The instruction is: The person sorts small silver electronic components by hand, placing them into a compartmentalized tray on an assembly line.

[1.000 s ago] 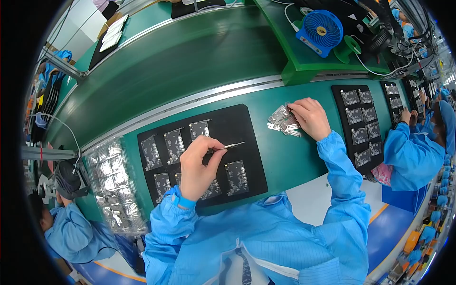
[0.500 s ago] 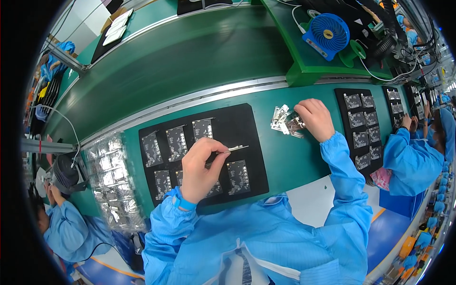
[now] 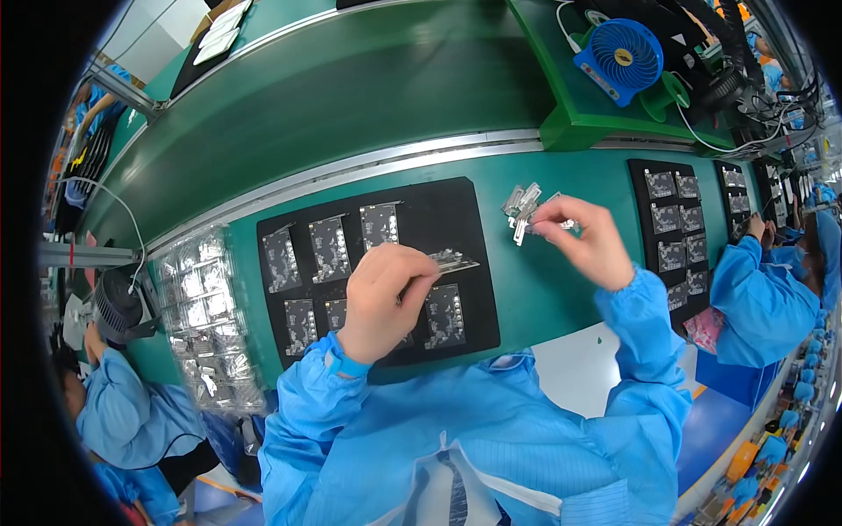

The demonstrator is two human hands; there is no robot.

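My left hand [image 3: 383,302] pinches a circuit board [image 3: 456,262] by its edge, held tilted above a black mat [image 3: 441,215]. On that mat lie several dark circuit boards [image 3: 445,320] in two rows, some partly covered by my left hand. To the right, my right hand [image 3: 586,238] has thumb and fingers closed at a loose pile of silver metal pieces [image 3: 526,197]. A narrow metal piece [image 3: 520,231] shows at its fingertips.
Clear plastic trays with metal parts [image 3: 206,320] lie at left, near a dark fan [image 3: 118,307]. At right is another black mat with boards [image 3: 668,219]. A blue fan [image 3: 621,60] stands on a green shelf [image 3: 605,131]. Co-workers [image 3: 767,298] sit on both sides.
The board in my left hand has turned from edge-on to show more of its face. My right hand's fingers have drawn left across the metal pile and pinched together. The view has shifted slightly.
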